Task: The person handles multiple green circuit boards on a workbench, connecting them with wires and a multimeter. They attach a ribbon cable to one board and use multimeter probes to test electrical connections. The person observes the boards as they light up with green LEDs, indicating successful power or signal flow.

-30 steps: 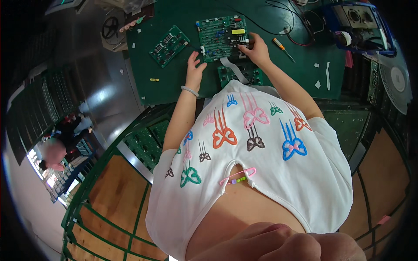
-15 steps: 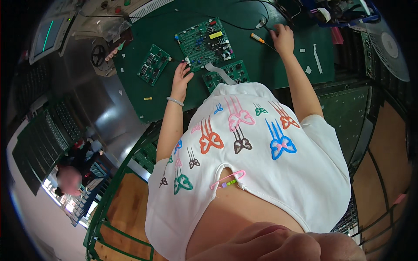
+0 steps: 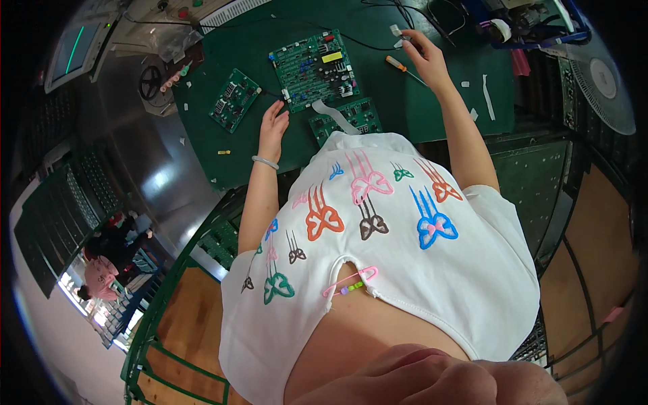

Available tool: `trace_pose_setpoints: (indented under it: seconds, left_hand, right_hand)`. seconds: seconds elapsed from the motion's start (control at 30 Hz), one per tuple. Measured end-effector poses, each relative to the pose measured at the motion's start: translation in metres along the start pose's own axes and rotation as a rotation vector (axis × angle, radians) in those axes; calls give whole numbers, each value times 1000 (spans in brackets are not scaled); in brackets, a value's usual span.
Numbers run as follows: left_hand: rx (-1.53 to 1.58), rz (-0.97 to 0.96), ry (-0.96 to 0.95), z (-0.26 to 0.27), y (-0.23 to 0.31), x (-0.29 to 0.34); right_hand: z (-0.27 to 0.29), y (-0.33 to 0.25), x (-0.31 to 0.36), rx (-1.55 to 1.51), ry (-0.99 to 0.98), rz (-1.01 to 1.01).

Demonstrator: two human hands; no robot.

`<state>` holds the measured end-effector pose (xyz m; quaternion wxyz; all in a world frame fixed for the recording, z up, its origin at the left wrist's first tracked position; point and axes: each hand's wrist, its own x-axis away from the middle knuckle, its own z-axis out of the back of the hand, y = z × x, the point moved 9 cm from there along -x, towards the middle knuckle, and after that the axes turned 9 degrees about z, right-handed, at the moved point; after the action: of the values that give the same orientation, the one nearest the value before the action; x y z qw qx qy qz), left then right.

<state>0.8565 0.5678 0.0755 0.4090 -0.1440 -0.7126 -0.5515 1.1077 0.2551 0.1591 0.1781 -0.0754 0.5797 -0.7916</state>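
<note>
- When handling the large circuit board [image 3: 317, 71], expect a light, stiff and fragile panel; take hold by the outer side edges, clear of the raised components.
- Locate this board flat on the green table [image 3: 236, 165], between the left hand [image 3: 273, 125] and the right hand [image 3: 426, 59].
- Note the left hand with fingers loosely apart, just beside the board's near left corner; cannot tell about contact with the edge.
- Note the right hand with thumb and fingers together, apparently clamped on the white connector [image 3: 395, 30], apart from the board on its right.
- Treat the connector as small, light and hard; grip by the housing rather than by any wire.
- Treat the grey ribbon cable [image 3: 337, 117] as soft and easily creased; avoid lifting any board by it.
- Count three boards on the tabletop: one large, one small board [image 3: 234, 100] to the left, one lower board [image 3: 364, 115] nearest the white shirt [image 3: 395, 202].
- Count one orange-handled screwdriver [image 3: 396, 63] near the right hand, one yellow part [image 3: 224, 152] at left, one long white strip [image 3: 488, 98] at right, one blue-framed case [image 3: 530, 20] at far right.
- Count two hands.
</note>
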Motion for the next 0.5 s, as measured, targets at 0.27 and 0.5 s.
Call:
trace_pose_setpoints:
  seconds: [0.27,0.5]
  left_hand:
    - [-8,-70,20,2,-4,-6]
    - [-99,-72,11,1,-9,-4]
  right_hand:
    - [-45,-45,-22,491,-161,356]
    - [-95,-73,-43,698,-399,622]
